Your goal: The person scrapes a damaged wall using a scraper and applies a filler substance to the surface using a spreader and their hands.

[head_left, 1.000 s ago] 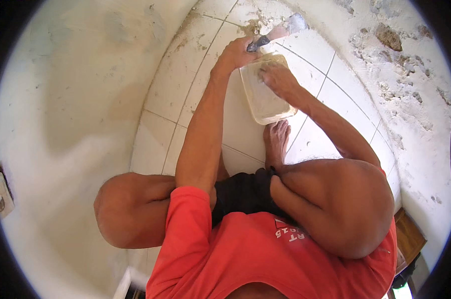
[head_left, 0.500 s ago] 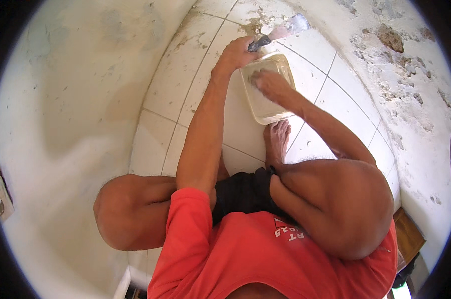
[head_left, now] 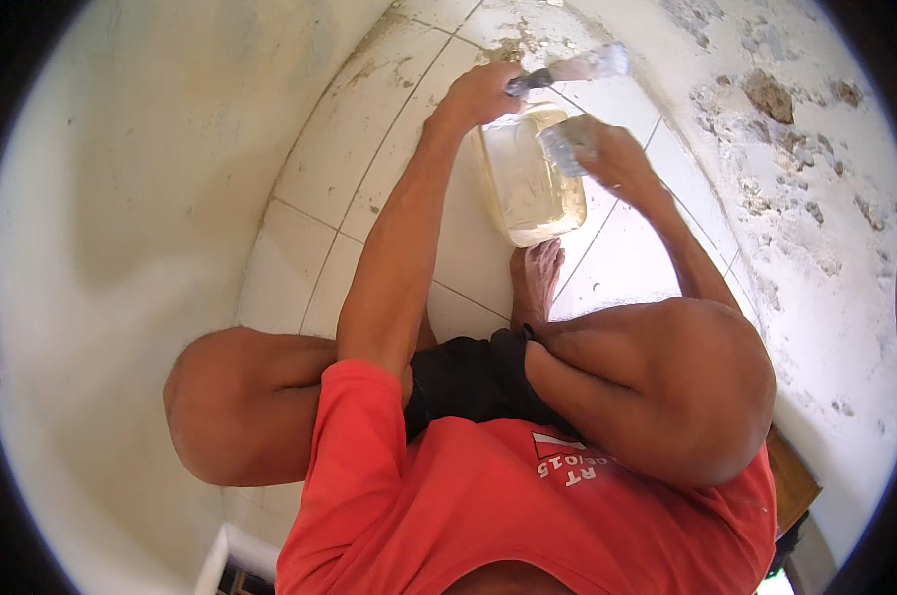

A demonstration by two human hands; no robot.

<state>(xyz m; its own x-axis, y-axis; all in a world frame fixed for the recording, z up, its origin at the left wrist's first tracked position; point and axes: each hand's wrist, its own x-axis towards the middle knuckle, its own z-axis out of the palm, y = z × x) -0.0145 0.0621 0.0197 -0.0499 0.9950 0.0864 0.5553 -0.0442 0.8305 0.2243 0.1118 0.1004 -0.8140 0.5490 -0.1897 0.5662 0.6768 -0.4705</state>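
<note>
My left hand (head_left: 483, 94) is closed round the dark handle of a putty knife (head_left: 582, 67), whose wide, smeared blade points right past the far end of a tub. That cream rectangular tub (head_left: 490, 188) stands on the floor tiles by my foot, with whitish smears inside. My left hand is at its far left corner; whether it touches the rim I cannot tell. Over the tub's right rim, my right hand (head_left: 612, 157) grips a flat greyish piece (head_left: 564, 145), blurred by motion, its kind unclear.
My bare foot (head_left: 538, 278) is right by the tub's near end. A pale wall (head_left: 141, 198) rises on the left. On the right, another wall (head_left: 815, 198) has chipped, pitted patches. Dirt and debris (head_left: 508, 50) lie on the far tiles. A brown wooden item (head_left: 793, 476) stands at the lower right.
My right hand has come up out of the tub and moved right, bringing the greyish piece into view. My left hand and the putty knife have shifted slightly.
</note>
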